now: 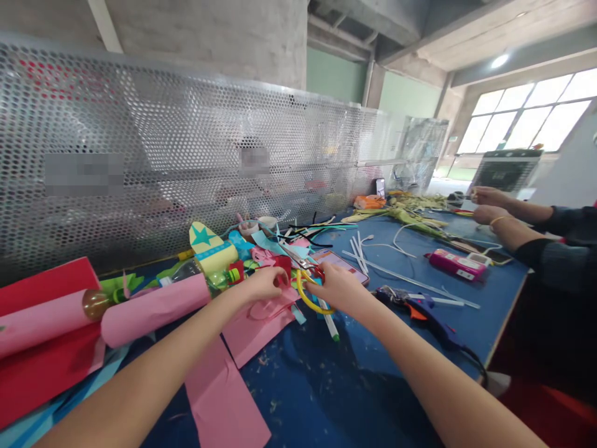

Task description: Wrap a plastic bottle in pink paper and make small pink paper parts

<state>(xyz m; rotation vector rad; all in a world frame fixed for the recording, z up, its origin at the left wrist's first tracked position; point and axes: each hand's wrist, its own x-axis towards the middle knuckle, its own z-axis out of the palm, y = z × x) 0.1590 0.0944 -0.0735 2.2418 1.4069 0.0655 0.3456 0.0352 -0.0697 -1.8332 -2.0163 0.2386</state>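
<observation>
Both my arms reach out over a blue table [354, 386]. My left hand [265, 285] is closed, pinching a pink paper piece [263, 311] that lies partly cut on the table. My right hand [336, 286] is closed round scissors with a yellow handle loop [308, 300], held close beside the left hand. A white marker with a green cap [330, 325] lies just under the scissors. A phone [336, 261] rests behind my right hand.
Pink paper rolls [153, 308] and red sheets [41, 348] lie at left, coloured scraps behind. A blue glue gun [420, 308], white sticks [405, 280] and a pink box [454, 264] lie right. Another person's hands [487, 205] work at far right. A perforated metal screen [186, 162] backs the table.
</observation>
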